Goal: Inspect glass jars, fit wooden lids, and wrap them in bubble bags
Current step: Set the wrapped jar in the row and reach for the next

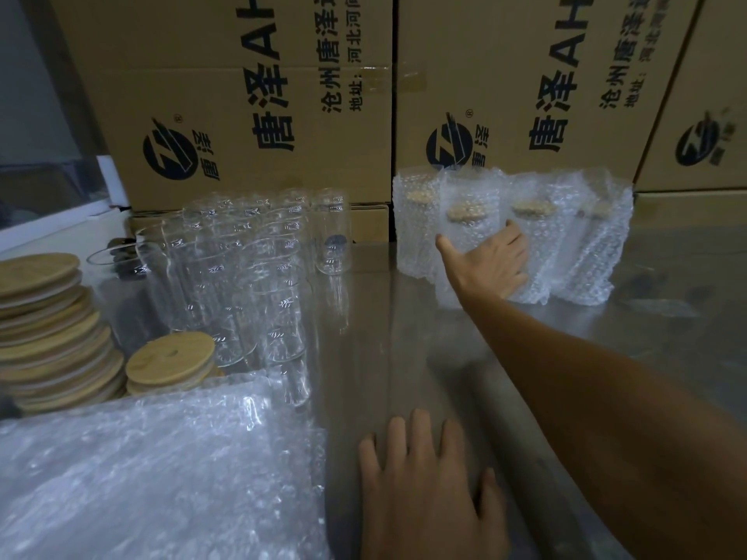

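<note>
Several bare glass jars (pixel 250 272) stand clustered at the left middle of the steel table (pixel 404 357). Stacks of round wooden lids (pixel 52 329) sit at the far left, with a smaller lid stack (pixel 171 363) beside them. A pile of flat bubble bags (pixel 153 470) lies at the near left. Several wrapped, lidded jars (pixel 574 236) stand in a row at the back right. My right hand (pixel 491 262) reaches out and wraps round the front wrapped jar (pixel 465 220), thumb on its left side. My left hand (pixel 428 491) lies flat on the table, fingers spread.
Large printed cardboard boxes (pixel 250 99) form a wall along the back of the table, right behind the jars. A white ledge (pixel 52 224) runs at the far left.
</note>
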Motion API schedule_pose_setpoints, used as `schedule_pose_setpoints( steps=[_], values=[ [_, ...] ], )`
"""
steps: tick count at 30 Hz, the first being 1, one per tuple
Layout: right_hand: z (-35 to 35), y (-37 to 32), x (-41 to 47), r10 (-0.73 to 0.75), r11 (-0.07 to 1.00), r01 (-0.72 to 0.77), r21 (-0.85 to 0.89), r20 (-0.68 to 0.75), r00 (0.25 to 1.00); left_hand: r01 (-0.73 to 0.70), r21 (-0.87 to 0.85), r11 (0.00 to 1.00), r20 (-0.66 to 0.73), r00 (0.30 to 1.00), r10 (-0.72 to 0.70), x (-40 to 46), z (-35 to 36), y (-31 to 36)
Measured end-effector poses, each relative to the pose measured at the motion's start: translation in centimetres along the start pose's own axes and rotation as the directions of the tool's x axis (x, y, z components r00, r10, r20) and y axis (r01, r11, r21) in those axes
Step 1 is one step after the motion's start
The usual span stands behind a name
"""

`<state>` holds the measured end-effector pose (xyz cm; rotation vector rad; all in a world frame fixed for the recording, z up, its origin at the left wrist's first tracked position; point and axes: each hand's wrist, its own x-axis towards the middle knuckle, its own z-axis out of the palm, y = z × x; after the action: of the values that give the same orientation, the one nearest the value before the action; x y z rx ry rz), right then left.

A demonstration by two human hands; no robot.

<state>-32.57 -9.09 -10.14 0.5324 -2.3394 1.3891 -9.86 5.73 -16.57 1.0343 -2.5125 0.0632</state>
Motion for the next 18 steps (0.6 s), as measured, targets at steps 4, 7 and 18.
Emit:
schedule_pose_setpoints(
  steps=[4,7,18],
  values=[
    [-1.0,-1.6,-0.9,-0.101,0.991,0.105,0.078,-0.054,0.993,0.013,-0.013,1.0,0.025,1.0,-0.013,0.1,-0.3,0.0],
    [-1.9,-3.5,-2.2,-0.227,0.96,0.232,0.158,-0.048,0.973,0.032,-0.021,0.999,0.086,0.996,-0.03,0.1,-0.6,0.2],
    [-6.0,-11.0,-12.6,-0.778,0.592,0.475,0.651,0.309,0.547,-0.001,-0.083,0.997,0.176,0.984,0.016,0.2,-1.2,-0.4]
  ],
)
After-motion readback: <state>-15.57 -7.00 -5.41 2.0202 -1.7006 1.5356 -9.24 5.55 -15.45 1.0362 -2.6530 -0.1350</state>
